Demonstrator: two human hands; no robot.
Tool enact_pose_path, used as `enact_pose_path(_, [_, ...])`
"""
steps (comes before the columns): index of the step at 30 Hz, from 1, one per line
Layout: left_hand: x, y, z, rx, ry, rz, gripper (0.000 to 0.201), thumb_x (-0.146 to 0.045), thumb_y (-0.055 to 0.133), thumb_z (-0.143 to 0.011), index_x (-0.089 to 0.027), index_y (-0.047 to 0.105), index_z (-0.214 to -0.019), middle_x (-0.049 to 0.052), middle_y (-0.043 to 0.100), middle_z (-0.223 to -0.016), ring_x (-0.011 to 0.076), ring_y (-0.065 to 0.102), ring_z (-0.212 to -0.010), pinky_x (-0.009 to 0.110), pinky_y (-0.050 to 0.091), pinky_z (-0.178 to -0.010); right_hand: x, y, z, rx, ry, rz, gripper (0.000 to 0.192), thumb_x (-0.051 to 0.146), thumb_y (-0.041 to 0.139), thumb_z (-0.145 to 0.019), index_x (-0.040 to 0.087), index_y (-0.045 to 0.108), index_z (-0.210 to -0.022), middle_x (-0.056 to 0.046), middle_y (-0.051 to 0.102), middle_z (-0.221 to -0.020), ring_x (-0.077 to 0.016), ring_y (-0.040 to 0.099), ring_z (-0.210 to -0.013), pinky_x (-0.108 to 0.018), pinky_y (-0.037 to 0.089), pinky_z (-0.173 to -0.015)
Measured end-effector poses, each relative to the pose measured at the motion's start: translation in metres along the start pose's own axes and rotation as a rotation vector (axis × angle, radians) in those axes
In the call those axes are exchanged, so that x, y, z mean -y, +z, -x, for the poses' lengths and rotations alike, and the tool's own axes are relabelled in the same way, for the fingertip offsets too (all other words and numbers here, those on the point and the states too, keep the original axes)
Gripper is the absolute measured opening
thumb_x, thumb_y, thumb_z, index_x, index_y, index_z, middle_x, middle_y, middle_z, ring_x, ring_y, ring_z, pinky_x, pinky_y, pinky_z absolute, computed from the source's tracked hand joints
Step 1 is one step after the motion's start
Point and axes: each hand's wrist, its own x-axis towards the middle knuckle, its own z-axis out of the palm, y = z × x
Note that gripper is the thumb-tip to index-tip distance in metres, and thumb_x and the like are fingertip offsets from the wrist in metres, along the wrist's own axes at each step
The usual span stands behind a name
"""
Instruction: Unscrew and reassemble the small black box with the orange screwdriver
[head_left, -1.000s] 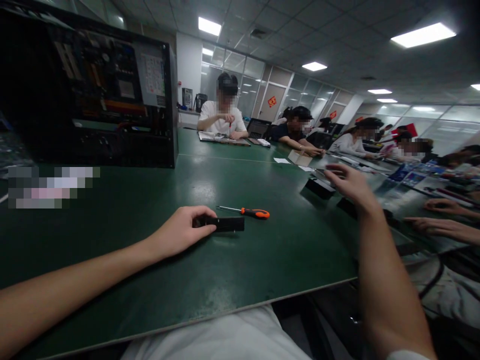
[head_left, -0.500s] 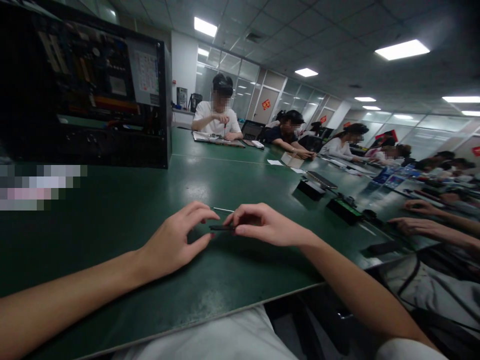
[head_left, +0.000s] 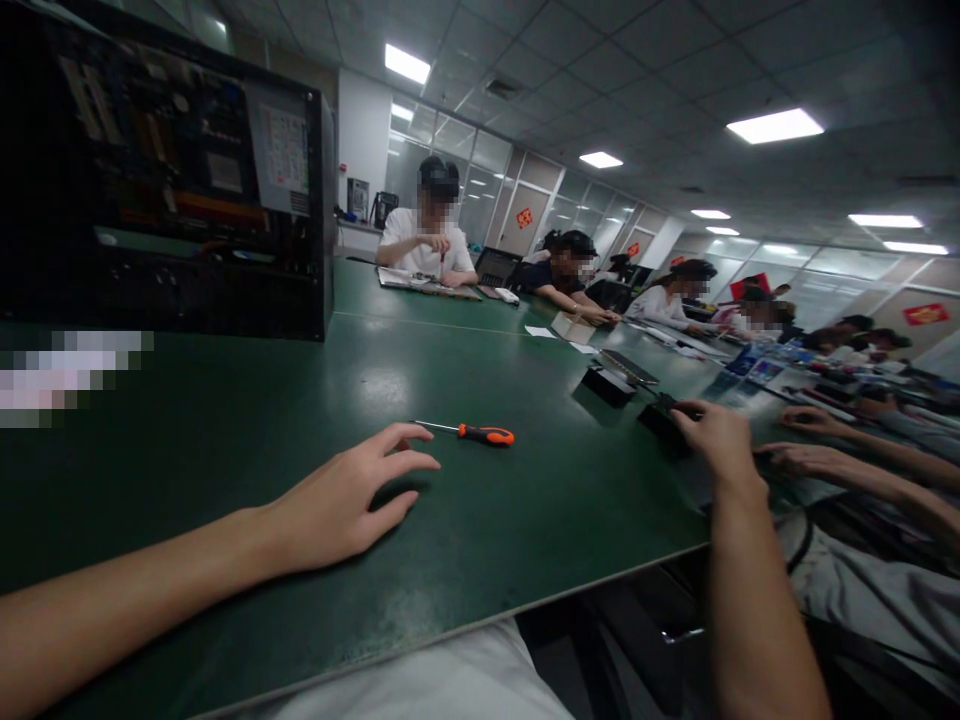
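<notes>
The left hand [head_left: 360, 495] rests spread and empty on the table [head_left: 525, 530], left of the screwdriver [head_left: 487, 436]. Farther right, the right hand [head_left: 694, 425] meets a black part [head_left: 661, 427]; whether it pinches, I cannot tell. Gentle, level handling seems best.

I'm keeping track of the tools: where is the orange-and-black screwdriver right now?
In the head view, the screwdriver lies on the green table near the picture's middle, just beyond the left hand, its handle toward the right.
</notes>
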Motion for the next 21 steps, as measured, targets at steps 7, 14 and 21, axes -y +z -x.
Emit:
enact_pose_path(7, [-0.001,-0.002,0.001,0.029,-0.016,0.017,0.031,-0.023,0.055,-0.097,-0.025,0.068,-0.125,0.010,0.049,-0.148,0.0274,0.059,-0.127,0.042,0.049,-0.110,-0.010,0.012,-0.007,0.100,-0.064,0.039,0.047,0.040,0.045,-0.094,0.014,0.073,-0.121,-0.021,0.074,-0.113,-0.0362,0.069,-0.105,-0.040,0.050,-0.083])
enact_pose_path(14, [-0.002,-0.002,0.002,0.041,-0.018,0.030,0.027,-0.022,0.055,-0.096,-0.025,0.070,-0.119,0.009,0.050,-0.146,0.0266,0.060,-0.126,0.040,0.050,-0.108,-0.013,0.012,0.000,0.102,-0.065,0.063,0.049,0.041,0.041,-0.096,0.015,0.072,-0.125,-0.021,0.073,-0.117,-0.0377,0.067,-0.108,-0.042,0.050,-0.086])
enact_pose_path(21, [-0.002,-0.001,0.001,0.067,-0.018,0.025,0.025,-0.022,0.054,-0.097,-0.024,0.071,-0.116,0.009,0.051,-0.146,0.0263,0.060,-0.125,0.039,0.050,-0.108,-0.007,0.013,-0.001,0.154,-0.093,0.100,0.052,0.035,0.038,-0.097,0.011,0.070,-0.130,-0.025,0.071,-0.119,-0.0385,0.067,-0.110,-0.043,0.049,-0.089])
